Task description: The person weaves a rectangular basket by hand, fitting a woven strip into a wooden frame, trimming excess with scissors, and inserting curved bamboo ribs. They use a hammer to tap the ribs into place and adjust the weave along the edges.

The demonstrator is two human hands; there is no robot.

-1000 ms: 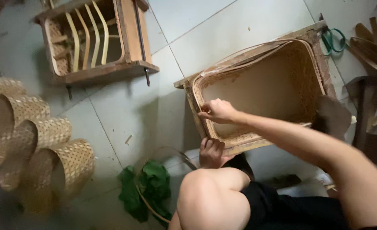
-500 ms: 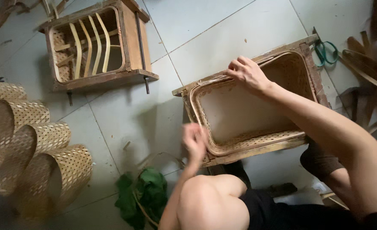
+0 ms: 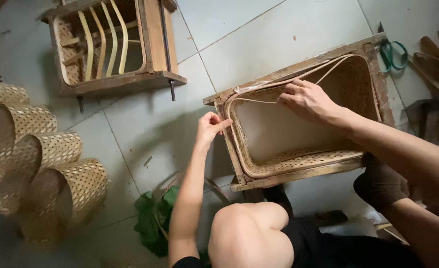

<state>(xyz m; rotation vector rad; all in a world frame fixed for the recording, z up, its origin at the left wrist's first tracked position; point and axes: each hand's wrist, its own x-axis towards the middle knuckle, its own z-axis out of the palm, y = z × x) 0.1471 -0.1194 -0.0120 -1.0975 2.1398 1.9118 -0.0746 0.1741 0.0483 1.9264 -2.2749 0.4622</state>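
Two hands: both on one woven basket (image 3: 299, 144) seated inside a wooden frame mould (image 3: 299, 176) on the tiled floor (image 3: 259, 34).
Left hand (image 3: 210, 126): at the near-left corner of the mould, fingers curled and pinching the rim there.
Right hand (image 3: 306, 99): on the far edge, fingers closed around a thin bamboo rim strip (image 3: 323, 69) that loops along the top.
Step, judged: seating the strip around the basket mouth.
Next move calls for: pressing the strip flush along the far side while the corner is kept pinned, judged.
Nearby: second wooden mould (image 3: 112, 47) with bent slats, far left; stacked woven baskets (image 3: 40, 164) at left; green scissors (image 3: 393, 52) just beyond the mould's far-right corner.
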